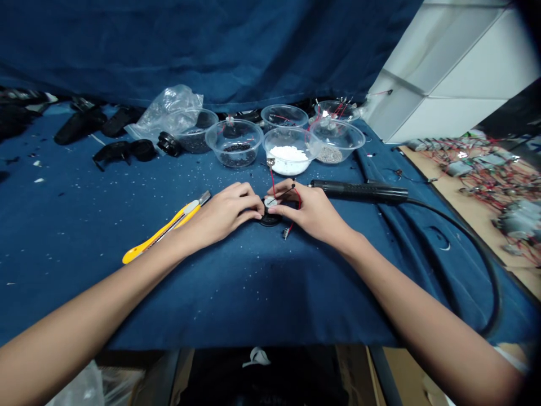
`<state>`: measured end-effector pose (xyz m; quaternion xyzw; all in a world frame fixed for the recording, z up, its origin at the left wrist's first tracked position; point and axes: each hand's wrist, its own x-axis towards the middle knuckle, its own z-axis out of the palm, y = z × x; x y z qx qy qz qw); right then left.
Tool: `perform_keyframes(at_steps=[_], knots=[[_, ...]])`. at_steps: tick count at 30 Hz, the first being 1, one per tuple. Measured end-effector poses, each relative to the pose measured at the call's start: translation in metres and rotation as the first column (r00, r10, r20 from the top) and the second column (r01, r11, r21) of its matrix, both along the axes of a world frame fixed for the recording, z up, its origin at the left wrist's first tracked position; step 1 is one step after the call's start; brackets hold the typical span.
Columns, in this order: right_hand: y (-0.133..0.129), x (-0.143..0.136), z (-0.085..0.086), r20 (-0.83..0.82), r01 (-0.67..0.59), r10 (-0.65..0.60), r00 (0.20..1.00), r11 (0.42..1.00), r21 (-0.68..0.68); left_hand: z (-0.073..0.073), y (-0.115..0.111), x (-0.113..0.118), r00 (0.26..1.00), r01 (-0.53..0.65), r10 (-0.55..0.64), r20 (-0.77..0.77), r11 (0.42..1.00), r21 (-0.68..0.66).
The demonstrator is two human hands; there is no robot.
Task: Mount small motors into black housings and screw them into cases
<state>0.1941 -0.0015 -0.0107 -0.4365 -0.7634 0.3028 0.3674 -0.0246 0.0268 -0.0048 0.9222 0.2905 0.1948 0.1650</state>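
Both our hands meet over a small round black part with red and black wires [270, 217], lying on the blue cloth [253, 282] just in front of the clear plastic bowl of white powder [289, 152]. Our left hand [224, 214] pinches its left edge with curled fingers; our right hand [310, 211] pinches the right edge, fingertips pressed together. Left of the bowl lies a yellow utility knife [167, 228]; right of it, a black corded pen-shaped tool [359, 190].
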Motion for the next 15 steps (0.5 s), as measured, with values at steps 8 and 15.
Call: perform_keyframes(at_steps=[8,15], knots=[[0.002,0.000,-0.002,0.001,-0.011,0.011,1.000,1.000,0.014,-0.001,0.000,0.002,0.998,-0.055,0.060,0.029,0.989,-0.140],[-0.009,0.006,0.015,0.130,0.021,-0.027,0.991,0.999,0.049,-0.006,0.000,-0.001,0.998,-0.038,0.046,0.049,0.989,-0.141]])
